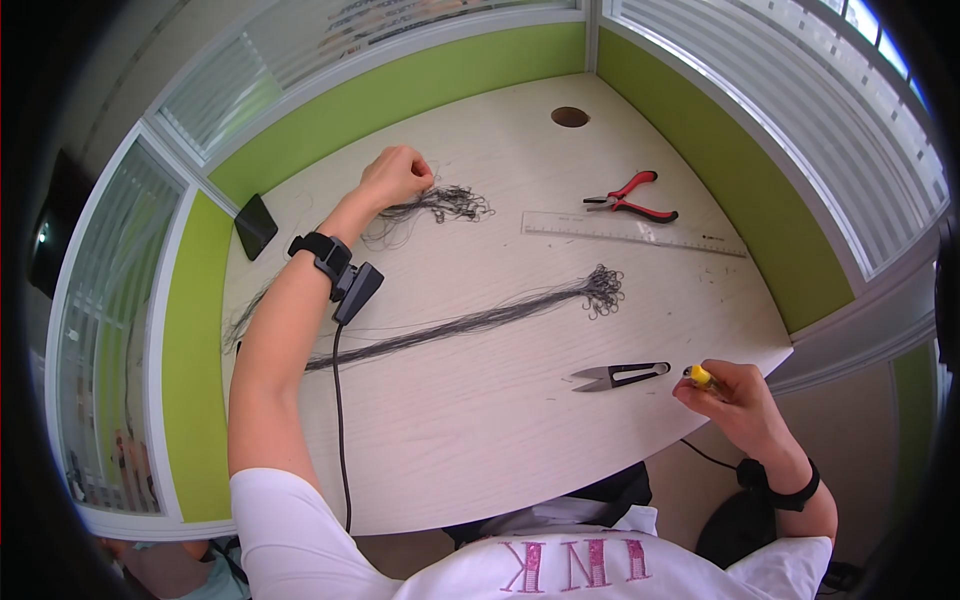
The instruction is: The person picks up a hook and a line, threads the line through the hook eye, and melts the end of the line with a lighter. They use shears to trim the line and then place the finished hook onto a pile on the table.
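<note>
My left hand (397, 175) is closed in a pinch at a loose bundle of thin dark lines with small hook-like ends (460, 203); what lies between the fingertips is too small to make out. A second, longer bundle of dark lines (460, 325) stretches across the table, its curled hook ends (602, 292) pointing right. My right hand (735, 400) is wrapped round a yellow lighter (702, 377), near the table's front right edge. Just left of that hand lie black-handled thread snips (622, 376), blades toward the left.
Red-handled pliers (635, 198) lie at the back right, beside a clear ruler (632, 233). A dark phone-like slab (256, 227) leans at the left panel. Green partitions (400, 100) border the table. A cable (341, 430) runs from the left wrist device (357, 293).
</note>
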{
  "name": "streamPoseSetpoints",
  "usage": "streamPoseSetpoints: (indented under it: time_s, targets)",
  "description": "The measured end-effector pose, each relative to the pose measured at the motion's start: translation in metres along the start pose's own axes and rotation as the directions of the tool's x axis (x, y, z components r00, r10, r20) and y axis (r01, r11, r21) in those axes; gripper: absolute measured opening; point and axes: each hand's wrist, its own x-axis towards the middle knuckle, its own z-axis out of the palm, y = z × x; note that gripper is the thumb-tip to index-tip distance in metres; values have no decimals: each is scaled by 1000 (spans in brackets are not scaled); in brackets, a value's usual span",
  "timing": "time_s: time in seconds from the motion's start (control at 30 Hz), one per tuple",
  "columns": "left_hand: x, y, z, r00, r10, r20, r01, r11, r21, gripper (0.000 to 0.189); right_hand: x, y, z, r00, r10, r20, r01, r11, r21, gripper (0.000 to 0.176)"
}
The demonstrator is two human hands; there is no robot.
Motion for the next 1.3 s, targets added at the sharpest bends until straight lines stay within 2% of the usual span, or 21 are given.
streamPoseSetpoints:
  time_s: [0.1,0.17,0.2,0.27,0.3,0.37,0.4,0.43,0.47,0.5,0.63,0.7,0.77,0.9,0.97,1.03,1.07,1.1,1.2,1.23,1.3]
  targets:
    - [-5,2,-3,995,-41,-93,34,996,-82,14,-2,0,-1,1000,22,-7,-22,999,-32,24]
    - [-10,6,-9,974,85,-211,-126,974,-187,14,-4,2,-1,1000,-10,-7,10,1000,7,22]
    - [-14,13,-12,974,87,-210,-128,974,-187,14,-4,-1,0,1000,-9,-9,9,1000,7,22]
    - [-28,36,-19,935,197,-295,-289,906,-308,8,-5,-11,4,998,-60,-3,60,996,72,20]
    - [-38,52,-24,934,203,-293,-294,905,-308,8,-4,-14,6,998,-58,-9,58,996,75,20]
    - [-68,92,-31,972,161,-171,-235,631,-739,5,-1,-19,12,986,-166,0,165,982,89,19]
    - [-85,112,-33,964,212,-161,-261,627,-734,4,1,-23,16,987,-164,-1,163,982,91,19]
    - [-102,132,-33,953,261,-152,-286,622,-729,4,3,-28,21,982,-184,-45,189,965,183,19]
    - [-117,148,-31,905,379,-194,-410,651,-639,4,5,-33,25,975,-202,-88,219,938,271,19]
    - [-131,162,-28,841,494,-221,-527,659,-536,5,7,-40,26,975,-206,-86,222,937,269,19]
    - [-167,192,-9,766,576,-284,-633,603,-486,7,13,-55,30,968,-189,-163,234,914,330,20]
    - [-174,195,-7,735,601,-314,-673,587,-451,8,19,-49,35,938,-319,-132,345,876,337,18]
    - [-176,196,-8,719,610,-333,-692,584,-424,8,19,-47,37,931,-340,-130,364,862,352,16]
    - [-179,192,-8,723,611,-324,-690,604,-400,8,17,-49,39,924,-372,-86,381,879,287,13]
    - [-179,190,-6,728,607,-318,-678,570,-463,8,17,-50,40,926,-367,-86,376,882,285,11]
    - [-178,183,-6,746,605,-276,-657,603,-452,8,18,-47,38,926,-368,-81,376,917,135,12]
    - [-175,177,-7,763,602,-234,-635,635,-439,8,15,-46,34,926,-369,-81,377,916,134,12]
    - [-169,166,-6,763,602,-235,-636,635,-439,8,10,-47,27,926,-354,-135,373,913,164,11]
    - [-144,114,-6,876,447,-183,-482,781,-397,10,-18,-50,-7,924,-209,-321,313,895,319,6]
    - [-137,96,-10,910,376,-175,-414,839,-353,11,-27,-41,-21,872,-284,-400,416,859,298,6]
    - [-122,55,-12,929,262,-263,-339,886,-316,12,-48,-21,-47,785,-311,-535,543,761,354,9]
